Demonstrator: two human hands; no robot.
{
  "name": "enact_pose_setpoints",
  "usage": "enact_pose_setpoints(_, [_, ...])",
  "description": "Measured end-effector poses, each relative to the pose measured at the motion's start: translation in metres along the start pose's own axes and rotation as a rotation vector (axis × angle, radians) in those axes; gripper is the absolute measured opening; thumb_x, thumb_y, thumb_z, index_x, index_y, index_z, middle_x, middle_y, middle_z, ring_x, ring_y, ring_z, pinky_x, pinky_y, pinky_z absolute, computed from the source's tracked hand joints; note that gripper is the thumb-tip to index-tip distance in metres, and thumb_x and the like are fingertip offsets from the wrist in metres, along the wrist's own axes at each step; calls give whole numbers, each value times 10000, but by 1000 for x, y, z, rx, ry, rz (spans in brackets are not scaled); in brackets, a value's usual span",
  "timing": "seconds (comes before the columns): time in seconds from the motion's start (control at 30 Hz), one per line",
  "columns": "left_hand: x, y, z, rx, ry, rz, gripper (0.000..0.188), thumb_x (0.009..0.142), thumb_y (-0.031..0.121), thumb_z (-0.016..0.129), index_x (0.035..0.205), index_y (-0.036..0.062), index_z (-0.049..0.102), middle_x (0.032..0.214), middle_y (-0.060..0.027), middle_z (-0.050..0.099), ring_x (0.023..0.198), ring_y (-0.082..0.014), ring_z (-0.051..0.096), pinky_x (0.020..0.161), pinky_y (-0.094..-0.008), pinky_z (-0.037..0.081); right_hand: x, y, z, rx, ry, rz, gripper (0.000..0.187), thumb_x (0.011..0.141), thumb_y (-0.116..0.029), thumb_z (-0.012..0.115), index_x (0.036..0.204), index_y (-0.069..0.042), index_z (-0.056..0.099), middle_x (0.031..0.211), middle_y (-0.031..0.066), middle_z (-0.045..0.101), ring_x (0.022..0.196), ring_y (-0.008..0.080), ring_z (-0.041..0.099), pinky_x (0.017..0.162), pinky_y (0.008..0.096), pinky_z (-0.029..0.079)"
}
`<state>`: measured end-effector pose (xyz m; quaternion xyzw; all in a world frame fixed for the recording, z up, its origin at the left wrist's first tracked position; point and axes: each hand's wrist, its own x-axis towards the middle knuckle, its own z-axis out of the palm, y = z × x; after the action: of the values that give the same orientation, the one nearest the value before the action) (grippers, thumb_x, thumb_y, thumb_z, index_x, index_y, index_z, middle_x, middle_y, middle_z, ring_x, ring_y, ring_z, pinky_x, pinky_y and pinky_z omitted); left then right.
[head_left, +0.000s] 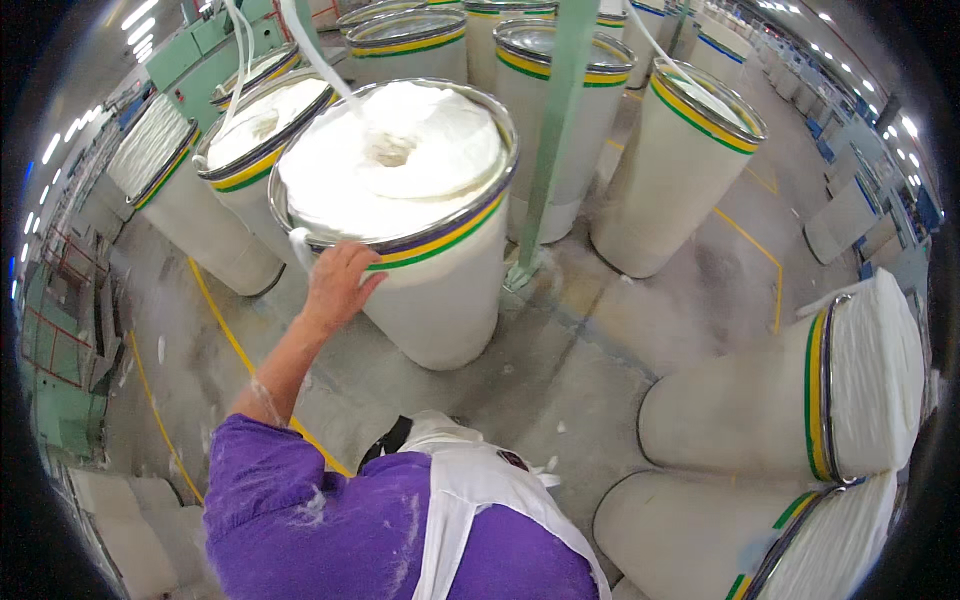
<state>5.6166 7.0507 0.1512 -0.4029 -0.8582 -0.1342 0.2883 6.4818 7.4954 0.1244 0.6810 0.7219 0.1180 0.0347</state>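
Note:
My left hand (342,284) is at the near rim of a tall cream sliver can (440,310), fingers curled over the metal edge and thumb against the outside wall. Coiled white cotton sliver (430,150) fills this can up to the top, with a hole in its middle. From the coil one white strand (315,55) rises toward the upper left. A loose end of sliver (300,246) hangs over the rim just left of my hand. My right hand does not show in the picture.
A green post (556,140) stands right behind the can. More full cans (262,130) stand to the left, and another can (670,180) to the right. Two full cans (740,405) are at the lower right. Yellow lines (225,320) and bits of fluff mark the grey floor.

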Motion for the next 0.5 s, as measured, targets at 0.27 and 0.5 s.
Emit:
enact_pose_setpoints(0.27, [36,-72,22,-213,-300,87,333,768,386,703,717,84,571,682,-62,570,639,-250,569,580,-355,458,-105,-106,-11,-169,128,51,467,977,-379,358,1067,-2,619,949,253,633,810,375,609,720,481,468])
enact_pose_setpoints(0.5, [40,-83,45,-205,-131,282,276,801,333,669,770,75,575,706,-54,581,639,-234,577,568,-352,469,-169,-271,-36,-82,182,252,461,983,-381,383,1182,-17,585,1067,182,645,966,331,618,803,361,501])
